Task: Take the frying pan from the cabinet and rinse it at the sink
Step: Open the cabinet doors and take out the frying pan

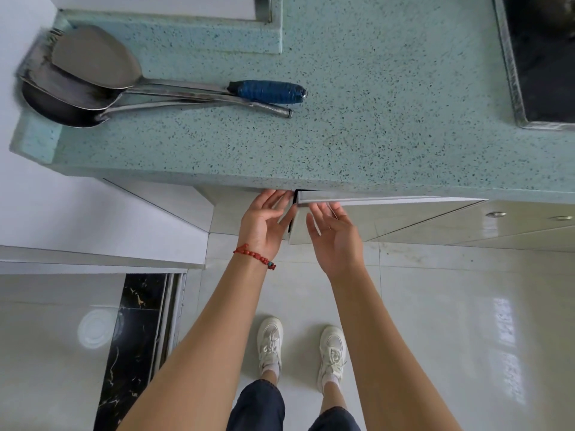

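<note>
left hand (263, 225) and right hand (334, 237), fingers spread, apparently touching cabinet doors' (373, 202) top edges.

No text, label, brand, number or sign could be read anywhere in the view (the shoes near the bottom edge showed no legible mark).
</note>
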Demonstrator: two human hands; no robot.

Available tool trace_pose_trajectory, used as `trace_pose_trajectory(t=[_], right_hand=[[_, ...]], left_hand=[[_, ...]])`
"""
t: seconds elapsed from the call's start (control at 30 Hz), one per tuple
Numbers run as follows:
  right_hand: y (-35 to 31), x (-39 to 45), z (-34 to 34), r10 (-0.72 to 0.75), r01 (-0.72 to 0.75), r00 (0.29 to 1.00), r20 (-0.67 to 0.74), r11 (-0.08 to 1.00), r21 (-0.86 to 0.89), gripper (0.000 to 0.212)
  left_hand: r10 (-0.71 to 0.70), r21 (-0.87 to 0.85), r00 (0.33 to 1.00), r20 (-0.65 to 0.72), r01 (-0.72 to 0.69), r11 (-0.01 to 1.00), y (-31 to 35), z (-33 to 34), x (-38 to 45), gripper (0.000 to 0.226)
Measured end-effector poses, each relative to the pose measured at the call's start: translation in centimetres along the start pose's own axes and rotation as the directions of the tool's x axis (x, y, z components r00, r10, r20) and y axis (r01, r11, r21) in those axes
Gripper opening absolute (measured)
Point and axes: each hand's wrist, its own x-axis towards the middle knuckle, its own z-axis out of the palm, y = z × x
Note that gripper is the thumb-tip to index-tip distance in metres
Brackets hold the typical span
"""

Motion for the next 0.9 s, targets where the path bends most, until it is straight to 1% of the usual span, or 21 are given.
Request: trace_pose_trajectory(t=[0.13, 0.2, 0.27, 0.33, 0.4, 0.5, 0.6, 0.7, 0.73, 0.83, 0.9], right_hand=[[0.3, -1.7, -1.2, -0.031, 0.024, 0.997, -0.074, 0.995, -0.093, 0.023], [0.6, -2.8, -2.1, -0.063, 0.039, 0.99, -0.123, 0.982, -0.184, 0.019], [0.9, -4.1, -3.0, -0.102, 0.045, 0.974, -0.201, 0.961, -0.272, 0.013], [1.2, -5.1, -4.0, -0.168, 0.049, 0.95, -0.265, 0.914, -0.404, 0.014], [1.5, -6.2, -5.1, -0.229, 0.044, 0.927, -0.296, 0.853, -0.521, 0.019], [1.8, -7.8, -7.0, -0.313, 0.04, 0.891, -0.328, 0.775, -0.631, 0.022], [1.4, -9.2, -8.6, -0.376, 0.061, 0.87, -0.318, 0.724, -0.687, 0.019], [1.0, -10.2, -10.0, -0.423, 0.076, 0.858, -0.291, 0.665, -0.743, 0.018], [0.9, -10.4, -10.5, -0.435, 0.084, 0.855, -0.282, 0.654, -0.752, 0.018], [0.5, -11.3, -11.8, -0.464, 0.112, 0.847, -0.26, 0.632, -0.767, 0.018], [0.2, -11.9, -13.0, -0.487, 0.13, 0.84, -0.241, 0.61, -0.781, 0.016]], left_hand=[[0.002, 0.052, 0.998, -0.068, 0.002, 0.999, -0.7, -1.6, -2.1, 0.028], [0.009, 0.115, 0.995, -0.104, 0.003, 0.993, -0.8, -2.8, -3.7, 0.021], [0.034, 0.214, 0.989, -0.143, -0.003, 0.977, -0.9, -4.1, -5.5, 0.014], [0.082, 0.318, 0.975, -0.207, -0.013, 0.948, -1.1, -5.3, -7.1, 0.01], [0.147, 0.399, 0.95, -0.275, -0.027, 0.917, -1.3, -6.5, -8.5, 0.009], [0.257, 0.518, 0.904, -0.342, -0.047, 0.854, -1.6, -8.2, -10.1, 0.018], [0.355, 0.598, 0.864, -0.357, -0.081, 0.798, -1.6, -9.6, -11.6, 0.03], [0.427, 0.69, 0.839, -0.338, -0.087, 0.718, -1.4, -10.9, -12.8, 0.036], [0.441, 0.702, 0.83, -0.342, -0.086, 0.706, -1.2, -11.4, -13.1, 0.037], [0.488, 0.743, 0.802, -0.344, -0.085, 0.664, -0.8, -12.7, -14.5, 0.034], [0.516, 0.785, 0.793, -0.324, -0.079, 0.614, -0.5, -13.4, -15.5, 0.02]])
